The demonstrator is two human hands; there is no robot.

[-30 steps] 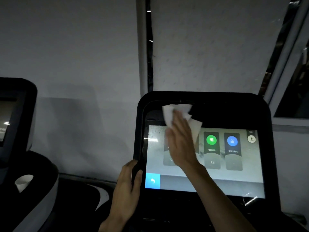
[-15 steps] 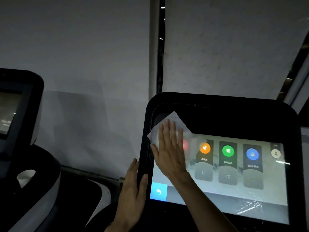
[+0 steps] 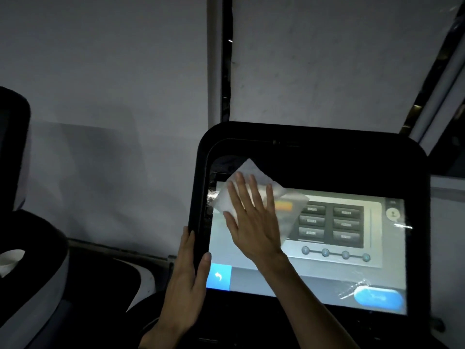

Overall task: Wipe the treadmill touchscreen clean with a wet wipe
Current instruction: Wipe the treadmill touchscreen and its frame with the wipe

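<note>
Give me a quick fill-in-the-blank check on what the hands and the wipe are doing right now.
1. The right hand presses the wet wipe flat against the ____.
2. The wipe sits at the screen's upper ____ corner.
3. The left hand steadies the console's ____ edge.
4. The back-arrow button at the lower left is coloured ____.

Missing words: touchscreen; left; left; blue

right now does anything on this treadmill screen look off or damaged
No damage shows. Two oddities: wet streaks glint at the touchscreen's lower right corner, near the blue button, and the display shows a grid of dark buttons, which may have been triggered by the right hand pressing the wipe flat on it.
</note>
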